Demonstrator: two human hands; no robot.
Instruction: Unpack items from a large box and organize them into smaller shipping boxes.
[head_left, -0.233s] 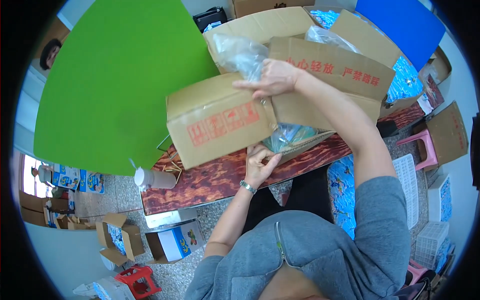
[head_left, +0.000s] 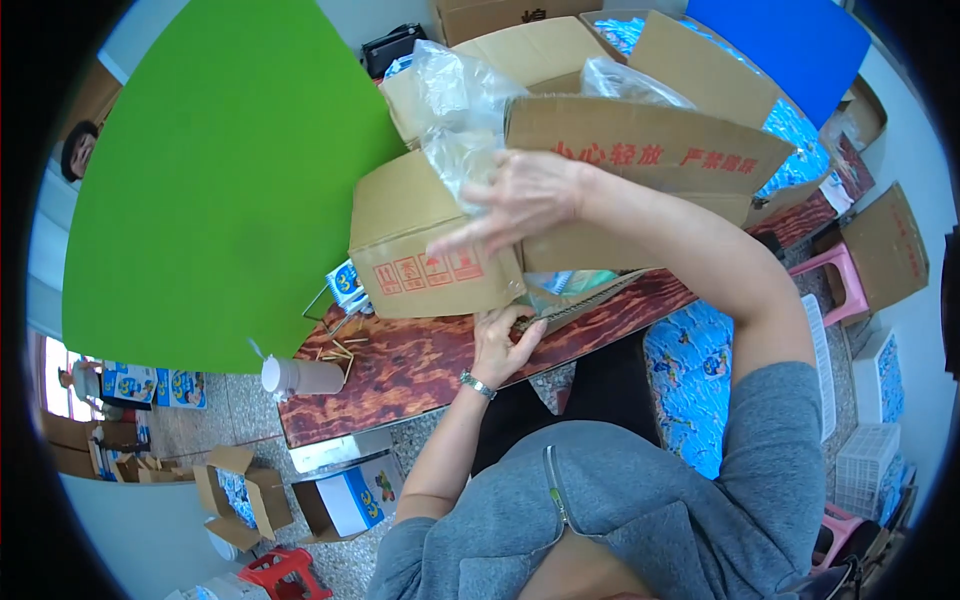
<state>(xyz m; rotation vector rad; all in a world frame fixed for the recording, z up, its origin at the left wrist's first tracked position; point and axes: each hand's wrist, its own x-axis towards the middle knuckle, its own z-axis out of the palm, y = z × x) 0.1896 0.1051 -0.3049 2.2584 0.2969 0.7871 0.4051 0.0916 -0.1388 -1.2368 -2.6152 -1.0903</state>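
An open cardboard carton [head_left: 640,190] lies on the wood-patterned table, its left flap [head_left: 405,205] spread outward with red handling marks on it. My left hand [head_left: 500,345] is closed on the carton's near edge by the left corner, thumb along the rim. My right hand [head_left: 525,200] hovers over the flap, slightly blurred, index finger stretched toward the red marks; nothing shows in its grasp. A crumpled clear plastic bag [head_left: 460,95] sticks up behind that hand. Inside the carton, clear plastic over something blue-green [head_left: 575,282] is partly hidden.
A large green board [head_left: 220,190] stands at the left. A pale capped bottle [head_left: 305,377] lies on the table [head_left: 420,350] near bent metal rods. More cartons with blue packets [head_left: 795,155] stand behind. Pink stool [head_left: 840,285] at right; red stool [head_left: 285,575] at lower left.
My right hand has moved down and left across the flap. The flap has tipped and looks shorter, and the clear bag reaches higher. My left hand stays at the near corner.
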